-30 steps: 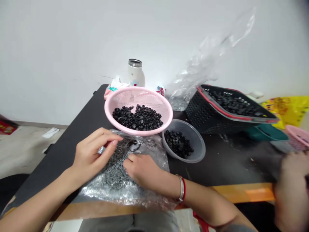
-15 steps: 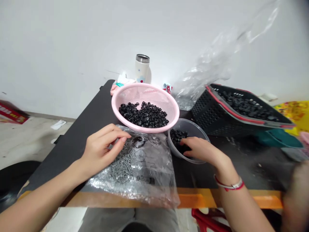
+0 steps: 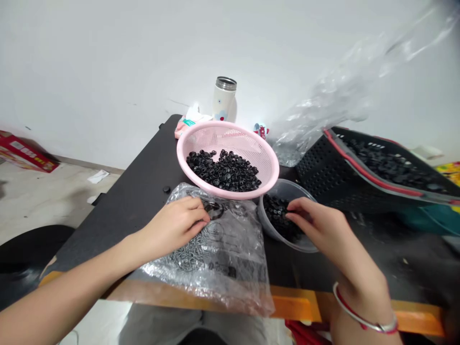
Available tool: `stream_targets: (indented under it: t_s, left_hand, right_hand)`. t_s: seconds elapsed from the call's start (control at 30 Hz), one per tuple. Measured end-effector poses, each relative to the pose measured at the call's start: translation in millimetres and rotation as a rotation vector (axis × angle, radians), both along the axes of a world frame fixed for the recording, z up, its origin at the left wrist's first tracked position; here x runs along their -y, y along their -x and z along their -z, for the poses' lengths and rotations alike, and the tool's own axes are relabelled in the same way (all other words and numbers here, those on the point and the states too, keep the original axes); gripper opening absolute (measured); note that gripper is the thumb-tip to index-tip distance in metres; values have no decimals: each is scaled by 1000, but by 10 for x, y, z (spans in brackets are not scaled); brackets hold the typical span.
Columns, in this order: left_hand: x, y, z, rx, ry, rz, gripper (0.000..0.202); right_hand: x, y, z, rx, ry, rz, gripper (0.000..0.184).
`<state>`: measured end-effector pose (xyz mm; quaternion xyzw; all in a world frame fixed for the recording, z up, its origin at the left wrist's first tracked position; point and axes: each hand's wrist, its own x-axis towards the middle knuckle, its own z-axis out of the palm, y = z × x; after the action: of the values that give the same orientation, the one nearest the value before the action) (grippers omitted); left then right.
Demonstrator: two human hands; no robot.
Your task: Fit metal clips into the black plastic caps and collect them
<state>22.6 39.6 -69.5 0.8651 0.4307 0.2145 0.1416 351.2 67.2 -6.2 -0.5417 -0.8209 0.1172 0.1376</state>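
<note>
My left hand [image 3: 185, 223] rests over a clear plastic bag [image 3: 247, 258], its fingertips bunched together above a heap of small grey screws [image 3: 189, 256]. Whatever those fingers hold is hidden. At the rim of a clear plastic tub [image 3: 287, 244] is my right hand [image 3: 318, 225], thumb and forefinger pinched close over small round black plastic pieces [image 3: 276, 213]. Something tiny may be between them, but it cannot be made out. Behind the bag, a pink colander [image 3: 264, 163] holds many similar black pieces [image 3: 226, 170].
A black basket [image 3: 319, 165] with a red handle, full of black pieces, stands right of the tub. One loose black piece [image 3: 166, 189] lies on the dark table [image 3: 132, 191]. Behind the colander are a white flask [image 3: 224, 100] and a tissue pack [image 3: 189, 122].
My right hand has lifted from among the black pieces to the tub's rim. My left fingers have drawn together over the screws. A loose black piece now shows on the table; the view has shifted.
</note>
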Motion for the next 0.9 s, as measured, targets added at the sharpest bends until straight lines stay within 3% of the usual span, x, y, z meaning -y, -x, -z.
stream_targets:
  t_s: [0.07,0.13,0.2,0.27,0.43,0.63,0.8,0.9]
  left_hand:
    - [-7,-11,38,-44,22,36,22]
    - [-2,-31,62,-83,36,53,22]
    - [12,-59,73,-131,42,55,22]
    - [26,-88,79,-188,36,57,21]
    - [40,-129,104,-278,-15,48,21]
    - [39,-123,149,-302,-9,46,21]
    - [39,-115,162,-325,-29,54,20]
    - [42,-111,140,-229,-25,35,23]
  right_hand:
    - [158,181,-77,-194,-60,-87,8]
    - [273,408,-74,-312,-36,-280,8]
    - [321,622,25,-376,76,-421,10]
    - [312,777,195,-444,146,-458,10]
    - [260,890,621,-648,310,-338,11]
    - [288,931,792,-1039,876,-69,27]
    - [293,976,816,-1124,921,-18,24]
    - [301,988,846,-1130,925,0,22]
